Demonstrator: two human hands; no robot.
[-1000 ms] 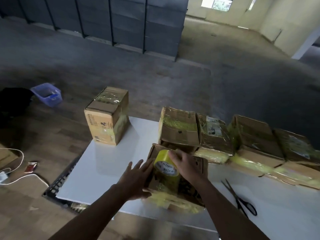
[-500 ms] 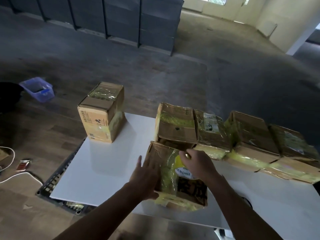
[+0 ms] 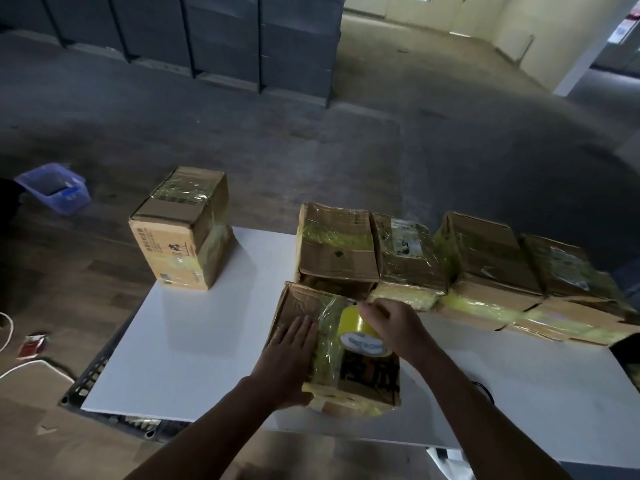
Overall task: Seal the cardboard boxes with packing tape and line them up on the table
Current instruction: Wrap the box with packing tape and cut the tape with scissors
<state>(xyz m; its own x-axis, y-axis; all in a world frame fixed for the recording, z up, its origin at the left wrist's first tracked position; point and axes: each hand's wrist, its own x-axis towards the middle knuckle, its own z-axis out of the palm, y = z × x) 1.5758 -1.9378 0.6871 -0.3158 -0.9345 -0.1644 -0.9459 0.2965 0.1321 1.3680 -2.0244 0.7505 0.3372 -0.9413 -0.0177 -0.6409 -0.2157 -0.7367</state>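
A cardboard box (image 3: 363, 379) with yellowish tape across its top stands near the front of the white table (image 3: 194, 341). My left hand (image 3: 289, 358) lies flat on the box's left side, fingers together, pressing on the tape. My right hand (image 3: 394, 327) grips a yellow tape roll (image 3: 360, 336) resting on the box top. Behind it, a row of several taped boxes (image 3: 481, 271) runs along the table's far edge to the right. One more taped box (image 3: 183, 233) stands alone at the far left corner.
Black scissor handles (image 3: 485, 393) peek out on the table right of my right forearm. A blue plastic bin (image 3: 55, 188) sits on the floor at left, with white cable (image 3: 20, 365) and a red packet (image 3: 33, 344) nearby. Dark stacked crates (image 3: 242, 39) stand at the back.
My right hand has carried the tape roll from the near edge toward the far side of the box top, laying tape. The left hand slid up onto the box's top left.
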